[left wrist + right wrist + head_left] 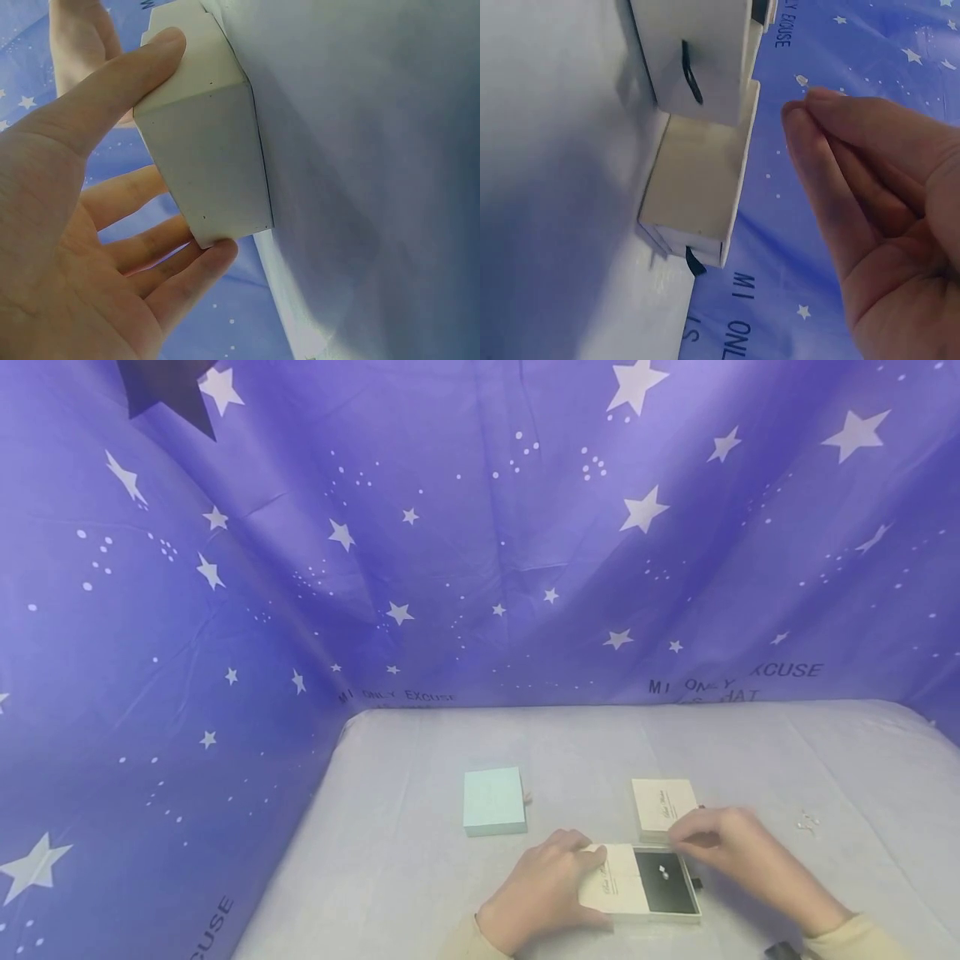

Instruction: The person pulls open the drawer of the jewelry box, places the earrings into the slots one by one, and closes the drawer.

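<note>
My left hand (534, 883) grips the cream sleeve of a drawer-style jewellery box (624, 900), thumb on one side and fingers on the other. The drawer is pulled out to the right, and on its black pad (667, 896) lies a small shiny earring (663, 871). Above the drawer's far right corner is my right hand (738, 843). In the right wrist view its thumb and forefinger pinch a tiny shiny piece (801, 80), which looks like an earring. A dark pull ribbon (691, 75) hangs from the drawer's end.
Just behind stands a second cream box (660, 802). A mint-green box (493, 800) sits farther left. Several small jewellery pieces (807, 821) lie on the cloth at right. Near the front edge is a black object (782, 952), partly cut off. A purple star-printed curtain (480, 527) surrounds the table.
</note>
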The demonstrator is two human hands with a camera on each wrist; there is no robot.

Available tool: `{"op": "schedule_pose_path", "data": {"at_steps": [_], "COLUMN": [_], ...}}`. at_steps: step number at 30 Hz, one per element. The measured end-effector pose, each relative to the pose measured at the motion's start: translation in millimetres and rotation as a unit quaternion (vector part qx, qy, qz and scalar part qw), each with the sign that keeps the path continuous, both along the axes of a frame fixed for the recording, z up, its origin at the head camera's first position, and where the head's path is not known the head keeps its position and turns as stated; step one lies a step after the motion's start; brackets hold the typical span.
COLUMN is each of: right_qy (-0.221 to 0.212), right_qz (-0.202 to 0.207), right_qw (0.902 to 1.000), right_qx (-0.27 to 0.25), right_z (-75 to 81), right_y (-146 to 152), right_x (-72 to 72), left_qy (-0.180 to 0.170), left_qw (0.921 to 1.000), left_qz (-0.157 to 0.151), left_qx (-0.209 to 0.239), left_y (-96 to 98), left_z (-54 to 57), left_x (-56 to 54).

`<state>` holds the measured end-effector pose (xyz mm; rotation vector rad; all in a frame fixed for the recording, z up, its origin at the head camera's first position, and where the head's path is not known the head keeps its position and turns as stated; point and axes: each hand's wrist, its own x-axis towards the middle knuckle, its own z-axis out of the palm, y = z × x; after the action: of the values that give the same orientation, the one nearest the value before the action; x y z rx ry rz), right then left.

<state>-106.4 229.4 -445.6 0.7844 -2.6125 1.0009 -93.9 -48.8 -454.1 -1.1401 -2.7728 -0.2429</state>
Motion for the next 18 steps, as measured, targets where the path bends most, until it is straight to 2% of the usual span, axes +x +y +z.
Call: {"op": "schedule_pose_path", "data": {"at_steps": [5,10,18], "right_qy": [-0.013,0.014,0.034], "right_qz": [0.039,0.072,0.089], "right_qw": [0.9991,0.9971,0.9953], "right_qx": [-0.010,-0.022,-0.014], "right_z": [-4.5,-13.2,-18.4], "right_y": [-6,-12,-18], "right_x": [0.5,-1.4,-1.6], "left_qy": [0.003,0.003,0.006], "left_qw": [1.0000,1.0000,1.0000], "left_qz": [-0.003,-0.005,-0.007], "left_qx": [-0.004,-0.001,-0.002], "left_y": [-0.7,-1.6,-1.6], "left_z": [-0.1,-0.7,1.0], "left_x": [0.2,0.3,0.5]}}
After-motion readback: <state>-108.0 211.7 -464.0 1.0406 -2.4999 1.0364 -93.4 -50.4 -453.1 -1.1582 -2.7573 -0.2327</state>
